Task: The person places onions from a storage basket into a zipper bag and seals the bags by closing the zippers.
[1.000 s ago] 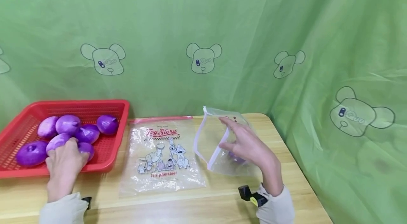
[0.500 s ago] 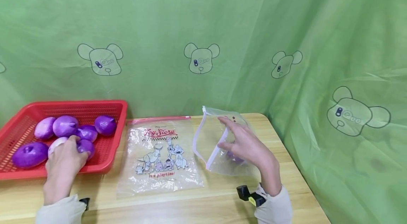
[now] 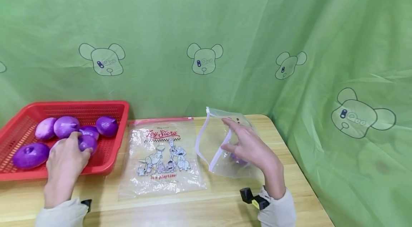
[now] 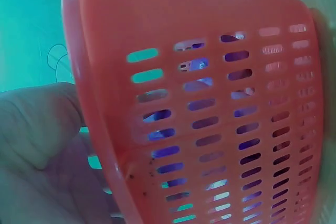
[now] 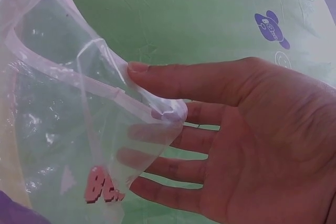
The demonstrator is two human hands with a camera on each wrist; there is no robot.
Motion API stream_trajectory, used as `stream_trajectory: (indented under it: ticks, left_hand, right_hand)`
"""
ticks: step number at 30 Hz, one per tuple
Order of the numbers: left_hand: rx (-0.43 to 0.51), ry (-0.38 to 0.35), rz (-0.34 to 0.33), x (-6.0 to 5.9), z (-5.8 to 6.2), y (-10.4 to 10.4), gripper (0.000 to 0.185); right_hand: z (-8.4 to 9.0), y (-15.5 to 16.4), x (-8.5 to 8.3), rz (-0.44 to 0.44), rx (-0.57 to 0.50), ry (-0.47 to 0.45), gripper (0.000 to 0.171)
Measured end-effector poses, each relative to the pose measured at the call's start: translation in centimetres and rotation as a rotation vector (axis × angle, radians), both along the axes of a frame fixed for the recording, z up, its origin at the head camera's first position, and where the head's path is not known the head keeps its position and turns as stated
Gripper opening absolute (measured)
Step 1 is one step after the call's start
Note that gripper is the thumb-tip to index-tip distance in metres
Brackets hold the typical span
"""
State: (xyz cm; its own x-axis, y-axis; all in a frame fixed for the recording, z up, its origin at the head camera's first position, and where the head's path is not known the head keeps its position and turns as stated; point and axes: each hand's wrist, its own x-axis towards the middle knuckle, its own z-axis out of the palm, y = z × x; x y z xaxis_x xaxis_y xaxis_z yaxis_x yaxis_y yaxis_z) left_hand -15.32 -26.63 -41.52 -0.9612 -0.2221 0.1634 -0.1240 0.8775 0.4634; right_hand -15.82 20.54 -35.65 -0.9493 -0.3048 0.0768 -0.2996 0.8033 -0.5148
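My left hand reaches into the red basket and grips a purple onion, index finger and thumb on either side of it. In the left wrist view the basket's slotted wall hides my fingertips. My right hand is at the mouth of a clear zip bag with a white zip strip. In the right wrist view its thumb touches the strip, and the straight, spread fingers lie behind the film. The bag's mouth gapes toward the left. A purple thing shows through its film.
Several other purple onions lie in the basket. A clear Toy Story bag with a red zip strip lies flat between basket and white-stripped bag. Green cloth hangs behind and right of the wooden table.
The onion at my left hand has risen slightly, and the fingers have come round it. My right hand and the bag beside it have stayed put.
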Motion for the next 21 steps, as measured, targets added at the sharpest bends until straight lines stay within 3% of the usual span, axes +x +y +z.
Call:
stream_trajectory:
  ticks: [4,8,14,21]
  left_hand:
    - [-0.002,0.062,0.001,0.0,0.1,0.4,0.055]
    - [-0.016,0.176,-0.019,-0.1,0.3,1.1,0.054]
    - [-0.019,0.36,-0.1,-0.5,0.7,2.0,0.054]
    - [0.052,0.54,-0.183,-0.5,1.7,3.7,0.06]
  right_hand:
    - [0.0,0.0,0.0,0.008,0.001,0.012,0.083]
    - [0.0,-0.1,0.0,0.021,0.008,0.025,0.082]
    - [0.2,-0.3,0.1,0.033,0.009,0.032,0.082]
    - [0.4,-0.5,0.4,0.016,0.008,0.015,0.082]
